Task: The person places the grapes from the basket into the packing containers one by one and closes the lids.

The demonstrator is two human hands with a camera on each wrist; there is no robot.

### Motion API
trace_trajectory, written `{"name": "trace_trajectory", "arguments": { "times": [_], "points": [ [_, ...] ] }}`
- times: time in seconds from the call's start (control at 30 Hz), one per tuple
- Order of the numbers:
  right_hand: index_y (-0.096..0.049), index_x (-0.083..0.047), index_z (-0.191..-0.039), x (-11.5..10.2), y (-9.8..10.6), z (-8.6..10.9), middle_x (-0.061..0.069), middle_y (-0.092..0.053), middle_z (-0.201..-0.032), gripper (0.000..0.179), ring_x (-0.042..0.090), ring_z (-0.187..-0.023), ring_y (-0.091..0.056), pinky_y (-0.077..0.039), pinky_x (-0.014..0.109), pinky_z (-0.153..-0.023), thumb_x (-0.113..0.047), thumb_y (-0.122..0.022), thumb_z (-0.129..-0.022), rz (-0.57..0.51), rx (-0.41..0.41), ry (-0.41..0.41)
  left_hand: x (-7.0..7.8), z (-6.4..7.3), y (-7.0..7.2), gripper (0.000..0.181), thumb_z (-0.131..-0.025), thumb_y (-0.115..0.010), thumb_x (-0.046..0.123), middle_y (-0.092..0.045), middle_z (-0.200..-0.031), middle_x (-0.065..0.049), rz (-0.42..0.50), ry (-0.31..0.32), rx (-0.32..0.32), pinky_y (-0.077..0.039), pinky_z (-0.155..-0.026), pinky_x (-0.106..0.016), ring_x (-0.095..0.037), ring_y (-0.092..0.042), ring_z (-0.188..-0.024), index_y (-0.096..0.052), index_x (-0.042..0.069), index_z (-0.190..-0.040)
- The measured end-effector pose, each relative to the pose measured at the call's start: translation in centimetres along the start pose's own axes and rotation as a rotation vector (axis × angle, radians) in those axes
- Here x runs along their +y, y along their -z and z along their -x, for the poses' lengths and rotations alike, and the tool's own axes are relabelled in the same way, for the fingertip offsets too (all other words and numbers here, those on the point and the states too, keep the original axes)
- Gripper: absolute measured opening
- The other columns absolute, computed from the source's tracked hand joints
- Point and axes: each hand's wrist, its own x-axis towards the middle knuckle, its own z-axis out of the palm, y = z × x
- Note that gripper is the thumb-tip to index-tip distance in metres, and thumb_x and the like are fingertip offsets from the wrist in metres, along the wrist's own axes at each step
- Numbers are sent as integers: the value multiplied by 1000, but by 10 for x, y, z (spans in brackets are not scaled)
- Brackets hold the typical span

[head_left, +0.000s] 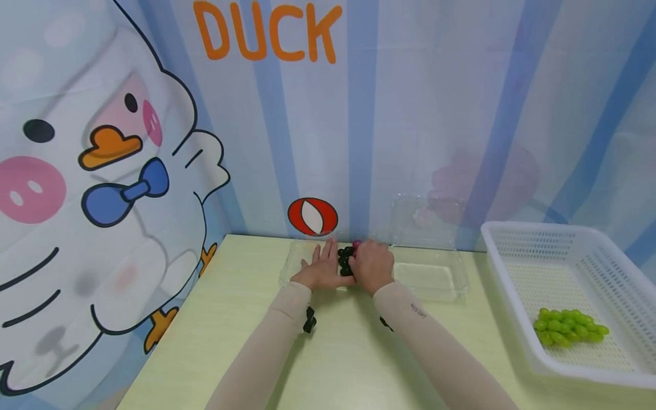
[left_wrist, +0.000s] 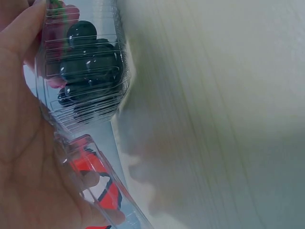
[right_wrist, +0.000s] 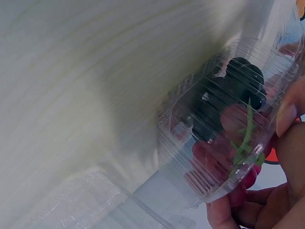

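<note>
Glossy dark grapes in a clear ribbed plastic box, pinkish-red grapes just beside

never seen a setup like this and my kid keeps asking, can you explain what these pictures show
There is no machine here: just a person's two bare hands. The wide picture comes from a camera on the head, looking forward and down; the other two come from cameras on each wrist. On the table are a clear plastic box, a second, open box beside it, and a white basket with green grapes inside. Dark grapes show through the first box's wall. The left hand touches that box; the right hand holds red grapes there.
</note>
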Motion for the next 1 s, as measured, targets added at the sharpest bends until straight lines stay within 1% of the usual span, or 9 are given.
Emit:
{"name": "trace_trajectory", "arguments": {
  "times": [0.1,0.3,0.47,0.7,0.83,1.0],
  "points": [
    [-70,-1,-92,1,-1,1,12,-71,-88,46,35,-81,-69,-61,48,-67,-47,-70,-94,3,16,10,0,0,0,122,-82,-59,78,6,-172,-6,-2,0,-3,-13,-113,-78,-42,-1,-156,2,11,-164],
    [-72,-5,-83,2,0,0,10,-70,-77,42,33,-69,-70,-60,47,-61,-46,-71,-93,-7,34,32,0,-1,-1,122,-82,-58,79,6,-172,-5,-15,2,3,-14,-113,-77,-41,-1,-156,3,12,-164],
    [-68,-6,-76,1,1,1,8,-64,-69,44,28,-61,-68,-59,43,-56,-45,-70,-94,9,48,37,-1,-1,0,122,-82,-59,78,6,-172,-5,-9,0,5,-14,-113,-77,-41,-1,-156,4,12,-164],
    [-63,-8,-63,2,0,2,7,-61,-63,49,28,-59,-66,-57,42,-51,-45,-70,-95,49,58,55,0,1,0,122,-83,-60,77,6,-172,-5,1,-1,4,-14,-113,-78,-41,0,-156,3,12,-164],
    [-65,-10,-63,2,1,3,6,-60,-59,49,26,-53,-64,-56,41,-48,-46,-69,-95,46,56,65,1,2,1,122,-82,-60,77,6,-172,-5,3,6,0,-13,-113,-77,-41,-1,-156,3,12,-164],
    [-67,-10,-64,2,3,3,6,-60,-58,48,25,-52,-63,-54,40,-46,-46,-69,-95,53,65,75,2,2,1,122,-82,-61,77,6,-172,-5,7,6,1,-13,-113,-77,-41,0,-156,2,12,-164]
  ]
}}
